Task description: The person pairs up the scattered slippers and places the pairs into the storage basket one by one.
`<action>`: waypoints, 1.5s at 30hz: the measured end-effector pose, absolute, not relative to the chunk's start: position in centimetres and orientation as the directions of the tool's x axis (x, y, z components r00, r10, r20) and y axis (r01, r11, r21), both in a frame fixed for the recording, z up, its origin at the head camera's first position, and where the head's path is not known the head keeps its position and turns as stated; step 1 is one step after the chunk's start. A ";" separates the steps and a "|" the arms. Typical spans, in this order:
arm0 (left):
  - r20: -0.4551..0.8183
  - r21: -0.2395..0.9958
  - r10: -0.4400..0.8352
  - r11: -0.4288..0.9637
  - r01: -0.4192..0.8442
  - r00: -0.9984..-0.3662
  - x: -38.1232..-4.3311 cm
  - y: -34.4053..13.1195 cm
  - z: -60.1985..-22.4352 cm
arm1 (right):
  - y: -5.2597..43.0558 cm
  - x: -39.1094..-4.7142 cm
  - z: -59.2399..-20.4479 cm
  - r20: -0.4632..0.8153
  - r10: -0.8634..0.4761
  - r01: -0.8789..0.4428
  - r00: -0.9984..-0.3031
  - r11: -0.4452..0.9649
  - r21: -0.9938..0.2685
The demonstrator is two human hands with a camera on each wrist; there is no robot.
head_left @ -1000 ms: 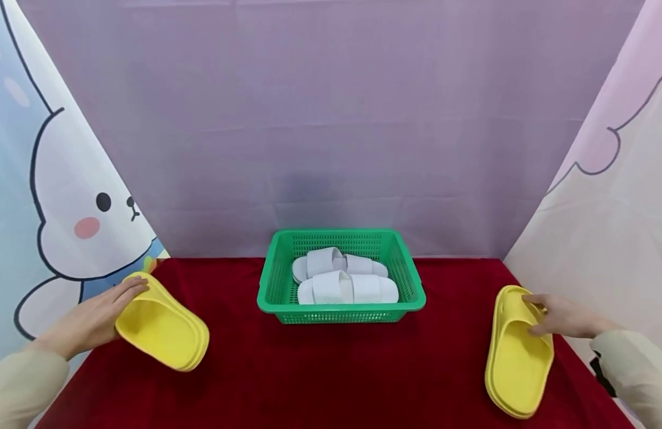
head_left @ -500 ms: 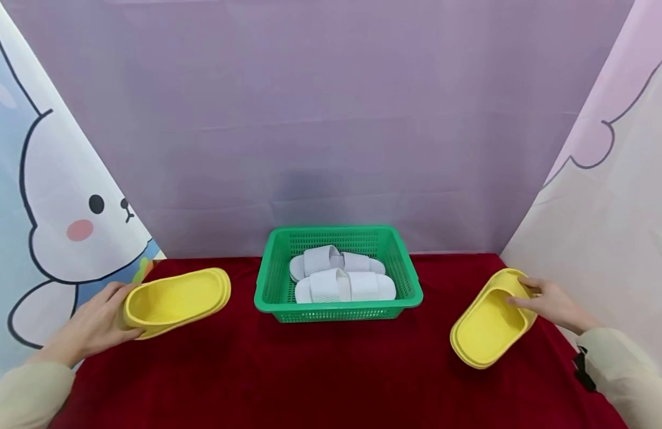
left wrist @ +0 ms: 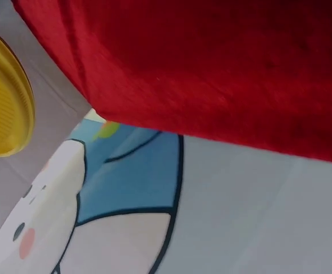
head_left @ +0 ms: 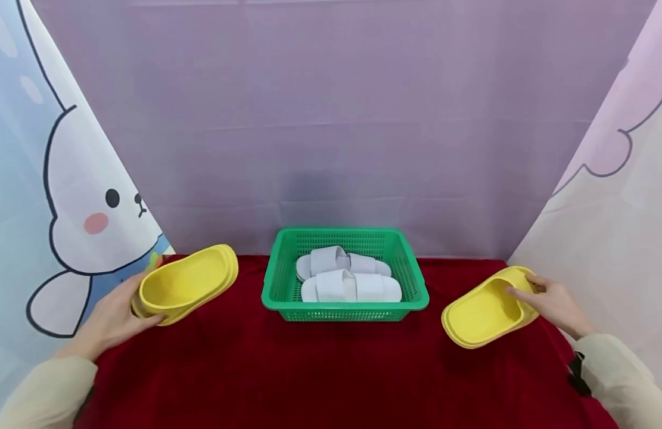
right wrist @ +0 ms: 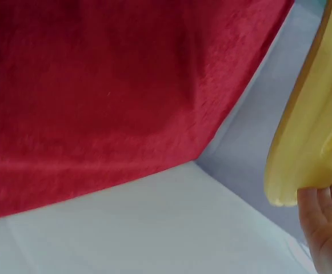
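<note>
On the left, my left hand (head_left: 116,313) grips a yellow slipper (head_left: 193,277) by its closed toe end, with the heel tilted up toward the back. Part of that yellow slipper (left wrist: 3,97) shows at the edge of the left wrist view. My right hand (head_left: 558,304) pinches the toe end of a second yellow slipper (head_left: 481,313), thumb inside the opening, heel pointing left toward the middle. In the right wrist view, fingers (right wrist: 320,211) lie against the underside of that slipper's toe. Both slippers are held up over the red cloth.
A green plastic basket (head_left: 344,316) stands at the back centre of the red cloth (head_left: 331,375). Inside it lie white slippers (head_left: 352,287) in two rows. A lilac curtain (head_left: 336,119) hangs behind, with printed cloth walls at left and right.
Both yellow slippers have turned so their heels swing inward and upward. The left one went from pointing down toward the front to pointing up and right. The basket has stayed put.
</note>
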State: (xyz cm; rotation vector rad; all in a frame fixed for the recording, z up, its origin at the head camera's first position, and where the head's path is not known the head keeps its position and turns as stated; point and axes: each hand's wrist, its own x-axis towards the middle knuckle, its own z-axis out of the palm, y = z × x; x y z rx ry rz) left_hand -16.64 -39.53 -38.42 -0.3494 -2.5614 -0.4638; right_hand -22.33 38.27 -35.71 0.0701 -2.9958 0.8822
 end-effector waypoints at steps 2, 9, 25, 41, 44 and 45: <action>0.515 0.283 0.135 0.905 0.317 -0.846 -16.8 -39.0 -38.3 | 38.0 -22.4 -35.5 0.036 -0.020 -0.037 -0.999 0.827 -0.562; 0.559 0.305 0.106 0.896 0.323 -0.823 -17.7 -36.6 -38.5 | 37.8 -21.9 -35.1 0.082 0.063 0.001 -0.995 0.802 -0.598; 0.525 0.356 0.104 0.875 0.329 -0.845 -19.1 -33.2 -36.1 | 34.8 -21.7 -34.6 0.239 0.275 0.076 -0.931 0.789 -0.609; 0.574 0.236 0.241 0.866 0.440 -0.782 -20.3 -28.1 -35.0 | 32.8 -22.2 -32.1 0.363 0.292 0.007 -0.885 0.787 -0.617; 0.563 0.225 0.263 0.863 0.452 -0.783 -20.6 -27.1 -34.6 | 32.1 -22.4 -31.9 0.361 0.291 -0.004 -0.886 0.774 -0.633; 0.557 0.222 0.268 0.864 0.452 -0.786 -20.7 -26.8 -34.5 | 31.8 -22.6 -31.8 0.363 0.290 -0.007 -0.886 0.773 -0.634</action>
